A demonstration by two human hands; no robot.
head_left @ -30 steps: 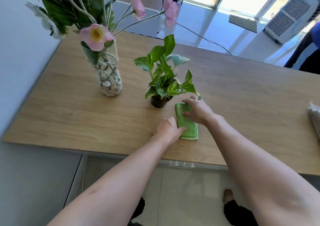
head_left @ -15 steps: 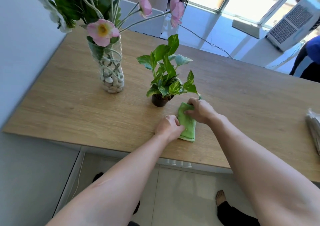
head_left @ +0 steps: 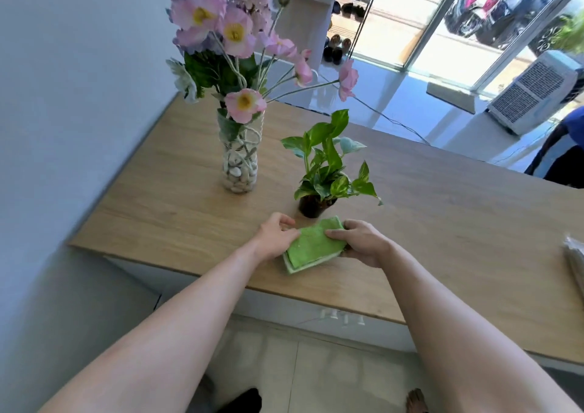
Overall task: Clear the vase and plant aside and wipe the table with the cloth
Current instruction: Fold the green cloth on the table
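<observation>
A folded green cloth (head_left: pixel 311 245) lies near the front edge of the wooden table (head_left: pixel 458 223). My left hand (head_left: pixel 275 235) pinches its left edge and my right hand (head_left: pixel 360 242) grips its right side with the thumb on top. Just behind the cloth stands a small leafy plant (head_left: pixel 328 166) in a dark pot (head_left: pixel 314 206). Left of it stands a clear glass vase (head_left: pixel 239 163) with pebbles and pink flowers (head_left: pixel 234 33), close to the wall.
A white wall (head_left: pixel 79 96) runs along the table's left side. Something wrapped in clear plastic (head_left: pixel 575 261) lies at the table's right edge. A cable (head_left: pixel 395 122) trails off the far edge. A white cooler (head_left: pixel 534 93) stands on the floor beyond.
The cloth has turned from lying lengthwise to lying crosswise between my hands, and both hands now hold its ends. The view has tilted up, showing more of the flowers.
</observation>
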